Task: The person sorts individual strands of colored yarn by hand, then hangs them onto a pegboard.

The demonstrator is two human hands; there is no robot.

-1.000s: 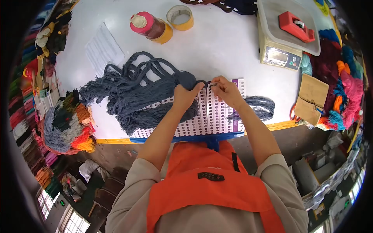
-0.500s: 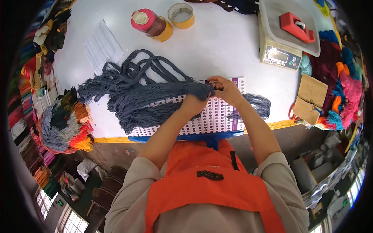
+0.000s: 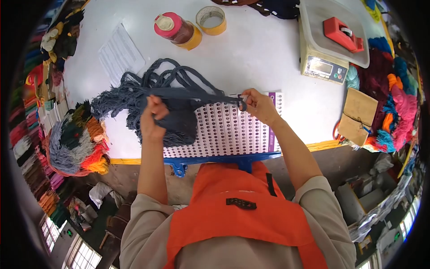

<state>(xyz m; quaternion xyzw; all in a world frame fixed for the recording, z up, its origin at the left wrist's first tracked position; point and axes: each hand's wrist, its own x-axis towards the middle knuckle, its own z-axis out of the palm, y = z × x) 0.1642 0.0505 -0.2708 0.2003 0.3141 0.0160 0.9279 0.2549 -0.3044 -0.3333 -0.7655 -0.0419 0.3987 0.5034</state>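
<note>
My right hand point(image 3: 261, 106) pinches one end of a skein of slate-blue yarn point(image 3: 204, 96) above the perforated board. From there the strands run taut leftward to the larger bundle. My left hand point(image 3: 153, 115) is over that bundle, its fingers curled in and closed on yarn, partly blurred by motion. Under the yarn lies a white board with rows of holes and a purple strip point(image 3: 233, 130). A blue plastic bar point(image 3: 215, 158) with a ring runs along its near edge. More slate-blue loops point(image 3: 168, 71) spread over the table behind my left hand.
A printed sheet point(image 3: 118, 51), a pink-lidded jar point(image 3: 174, 29) and a tape roll point(image 3: 211, 21) are further back. At right stand a scale point(image 3: 323, 67) with a red tape dispenser point(image 3: 339, 32) and a brown notebook point(image 3: 358, 114). Colourful yarn heaps point(image 3: 74, 139) flank both sides.
My left hand has moved far left from beside my right hand, drawing yarn out between them. The loose loops at the board's right have gone from there. My right hand stays nearly in place.
</note>
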